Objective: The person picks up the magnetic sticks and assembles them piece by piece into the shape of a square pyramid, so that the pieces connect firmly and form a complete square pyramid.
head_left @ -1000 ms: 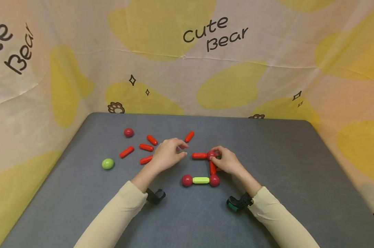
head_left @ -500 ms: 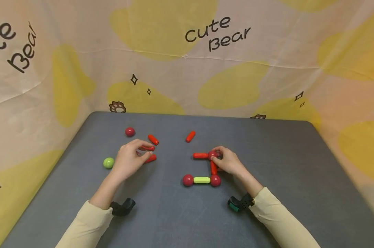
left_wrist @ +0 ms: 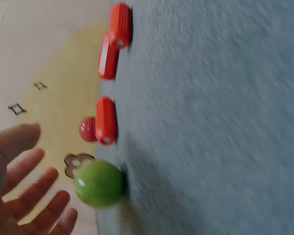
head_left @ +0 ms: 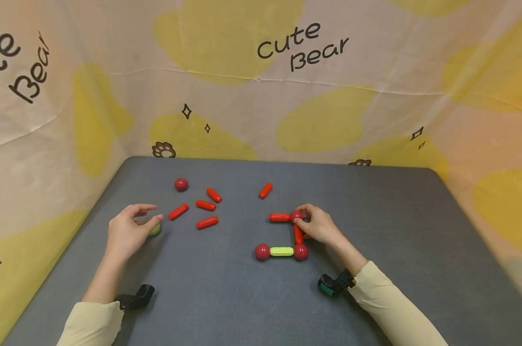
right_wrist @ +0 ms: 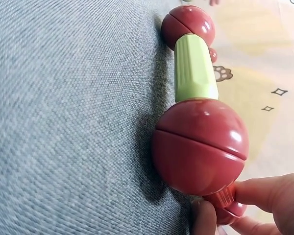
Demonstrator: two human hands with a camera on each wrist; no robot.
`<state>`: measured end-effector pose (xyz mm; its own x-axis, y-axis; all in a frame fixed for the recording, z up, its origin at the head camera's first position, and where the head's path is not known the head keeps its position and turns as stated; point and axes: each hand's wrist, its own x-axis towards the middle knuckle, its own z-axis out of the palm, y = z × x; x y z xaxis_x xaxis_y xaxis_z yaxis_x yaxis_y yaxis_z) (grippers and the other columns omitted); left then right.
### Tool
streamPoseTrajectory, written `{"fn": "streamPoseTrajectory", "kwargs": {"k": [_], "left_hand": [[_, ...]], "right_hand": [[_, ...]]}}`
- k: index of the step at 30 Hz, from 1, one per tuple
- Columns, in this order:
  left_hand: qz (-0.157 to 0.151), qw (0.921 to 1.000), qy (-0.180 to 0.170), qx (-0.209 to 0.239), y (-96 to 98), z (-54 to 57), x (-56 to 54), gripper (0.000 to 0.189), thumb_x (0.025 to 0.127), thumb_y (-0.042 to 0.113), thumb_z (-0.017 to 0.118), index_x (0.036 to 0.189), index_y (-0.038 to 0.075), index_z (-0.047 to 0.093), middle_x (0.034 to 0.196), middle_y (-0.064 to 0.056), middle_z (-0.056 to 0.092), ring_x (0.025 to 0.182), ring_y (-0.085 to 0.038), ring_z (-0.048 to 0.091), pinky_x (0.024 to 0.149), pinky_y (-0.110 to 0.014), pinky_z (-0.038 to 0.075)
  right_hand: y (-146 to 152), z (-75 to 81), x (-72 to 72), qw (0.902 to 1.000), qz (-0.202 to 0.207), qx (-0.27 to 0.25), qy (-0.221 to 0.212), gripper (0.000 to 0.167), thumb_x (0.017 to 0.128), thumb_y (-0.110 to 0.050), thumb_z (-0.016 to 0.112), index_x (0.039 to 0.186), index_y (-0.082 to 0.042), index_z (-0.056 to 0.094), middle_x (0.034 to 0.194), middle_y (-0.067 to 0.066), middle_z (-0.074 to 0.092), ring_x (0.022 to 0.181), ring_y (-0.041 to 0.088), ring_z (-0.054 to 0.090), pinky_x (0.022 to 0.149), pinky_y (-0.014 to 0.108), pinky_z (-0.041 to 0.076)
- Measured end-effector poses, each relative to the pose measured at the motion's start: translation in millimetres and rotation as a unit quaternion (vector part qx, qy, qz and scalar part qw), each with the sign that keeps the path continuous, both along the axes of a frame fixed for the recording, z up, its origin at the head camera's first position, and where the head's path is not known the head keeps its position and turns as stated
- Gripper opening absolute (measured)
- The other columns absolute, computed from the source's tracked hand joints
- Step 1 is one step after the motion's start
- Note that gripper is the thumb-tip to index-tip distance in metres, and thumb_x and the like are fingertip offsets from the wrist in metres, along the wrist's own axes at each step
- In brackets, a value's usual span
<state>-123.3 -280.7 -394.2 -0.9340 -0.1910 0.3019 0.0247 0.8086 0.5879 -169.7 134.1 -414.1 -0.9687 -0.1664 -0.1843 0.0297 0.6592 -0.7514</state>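
My left hand [head_left: 128,230] hovers with loose fingers at the green ball [left_wrist: 99,183], which it partly covers in the head view; the left wrist view shows the ball on the table beside the fingertips. My right hand [head_left: 319,226] grips a ball-and-rod toy build at its far red ball [head_left: 296,216], fingers reaching onto the red rod [head_left: 298,234] below. From that ball another red rod [head_left: 280,217] points left. Nearer me, a corner red ball [head_left: 301,252], a yellow-green rod [head_left: 281,251] and an end red ball [head_left: 262,252] form a row.
Several loose red rods [head_left: 206,205] lie on the grey table [head_left: 226,298] left of the build. One red rod [head_left: 266,190] lies farther back. A loose red ball [head_left: 181,184] rests at the back left. A patterned cloth [head_left: 226,53] hangs behind the table.
My left hand has swept left from near the build, over the loose red rods, to the green ball. My right hand has kept its hold on the build.
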Motion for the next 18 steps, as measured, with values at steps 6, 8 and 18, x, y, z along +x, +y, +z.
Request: {"fn": "streamPoseTrajectory", "kwargs": {"k": [6, 8, 18], "left_hand": [[-0.004, 0.9979, -0.06, -0.021, -14.1, -3.5, 8.8, 0.039, 0.079, 0.027, 0.07, 0.11, 0.003, 0.064, 0.11, -0.022, 0.061, 0.096, -0.037, 0.059, 0.075, -0.048, 0.041], [-0.01, 0.9971, -0.07, -0.029, -16.1, -5.2, 10.4, 0.042, 0.078, 0.028, 0.071, 0.11, 0.002, 0.063, 0.107, -0.024, 0.062, 0.093, -0.038, 0.061, 0.073, -0.048, 0.041], [-0.024, 0.9956, -0.083, -0.037, -19.7, -14.0, 10.7, 0.034, 0.076, 0.019, 0.073, 0.104, 0.002, 0.064, 0.095, -0.018, 0.067, 0.073, -0.024, 0.064, 0.057, -0.029, 0.041]], "right_hand": [[0.4, 0.3, 0.5, 1.0, -0.001, 0.004, 0.003, 0.032, 0.087, -0.016, 0.061, 0.116, -0.005, 0.055, 0.103, 0.014, 0.06, 0.062, 0.014, 0.055, 0.053, 0.026, 0.049], [0.0, 0.8, 0.6, 1.0, -0.005, 0.002, 0.0, 0.032, 0.087, -0.017, 0.061, 0.116, -0.006, 0.056, 0.103, 0.013, 0.06, 0.062, 0.014, 0.055, 0.053, 0.026, 0.049], [0.7, 0.5, 0.5, 1.0, 0.0, 0.0, 0.002, 0.032, 0.087, -0.015, 0.061, 0.116, -0.004, 0.055, 0.102, 0.014, 0.059, 0.062, 0.015, 0.056, 0.052, 0.026, 0.049]]}}
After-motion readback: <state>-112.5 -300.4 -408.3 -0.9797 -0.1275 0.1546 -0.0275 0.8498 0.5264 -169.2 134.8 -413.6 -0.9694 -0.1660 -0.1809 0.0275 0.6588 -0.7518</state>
